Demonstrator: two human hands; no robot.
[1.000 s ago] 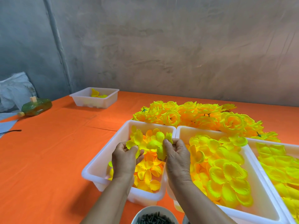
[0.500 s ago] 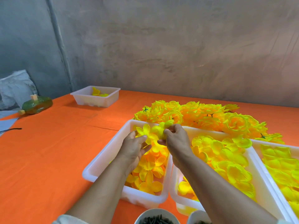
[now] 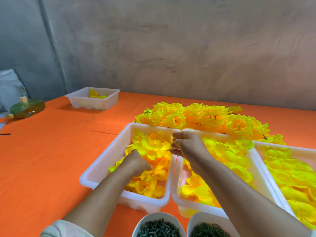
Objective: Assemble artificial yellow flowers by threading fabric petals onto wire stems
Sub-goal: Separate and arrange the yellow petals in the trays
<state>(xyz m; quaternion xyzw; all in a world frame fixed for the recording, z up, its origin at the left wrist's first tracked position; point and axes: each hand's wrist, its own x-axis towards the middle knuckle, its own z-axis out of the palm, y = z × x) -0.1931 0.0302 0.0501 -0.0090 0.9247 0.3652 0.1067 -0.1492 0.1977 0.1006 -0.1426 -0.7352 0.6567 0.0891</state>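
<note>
Work surface: one orange table.

Containers: four white plastic trays and two white bowls.
- Left tray: loose small yellow petals.
- Middle tray, touching the left tray along its side: larger yellow petal discs.
- Right tray, next to the middle tray: yellow petal sheets.
- Far tray, well apart at the back left: a few yellow pieces.
- Near bowl: dark green pegs.
- Second bowl, just beside it: dark green rings.

Finished stock: one pile of assembled yellow flowers behind the trays.

Left hand: lowered into the left tray, fingers curled down among the petals; whether they hold any cannot be told.

Right hand: raised above the joint between the left and middle trays, fingertips pinched on one small yellow petal piece.

One green bottle lies on its side at the table's far left.
</note>
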